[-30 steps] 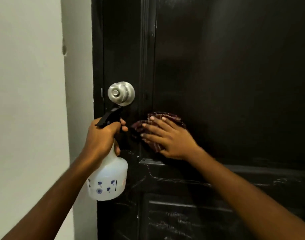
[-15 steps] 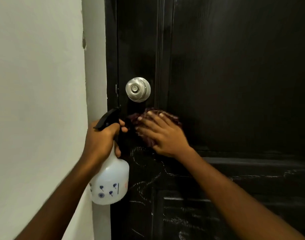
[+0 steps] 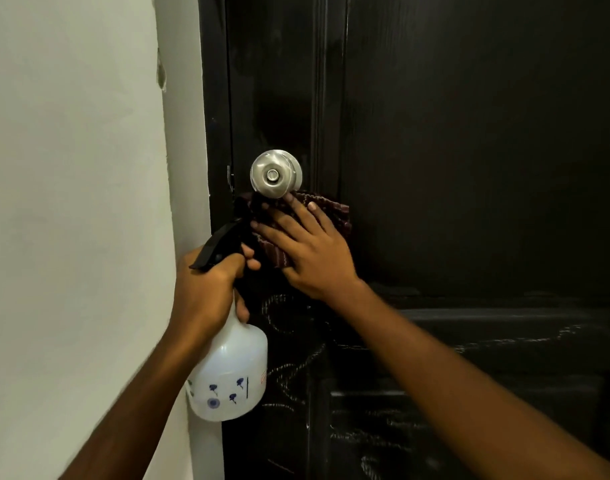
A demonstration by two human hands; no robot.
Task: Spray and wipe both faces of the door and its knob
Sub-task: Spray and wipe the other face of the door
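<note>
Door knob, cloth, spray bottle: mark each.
door knob (image 3: 275, 174), head view, round front face.
cloth (image 3: 338, 216), head view, ribbed right-hand part.
spray bottle (image 3: 227, 375), head view, white body.

The knob (image 3: 274, 174) sits close to the left edge of the door (image 3: 469, 133), about halfway up the part in view. Just under it the cloth (image 3: 338, 216) lies flat against the door's face, its top edge touching the knob's lower rim. The right hand (image 3: 314, 258) lies on the cloth, fingers spread and pointing up towards the knob. Left of it and a little lower, in front of the door's left edge, the left hand (image 3: 206, 292) holds the spray bottle (image 3: 230, 375) by the neck. The bottle's body hangs below the hand, and its head is just beside the cloth. The wall (image 3: 71, 202) stands left of the door.
</note>
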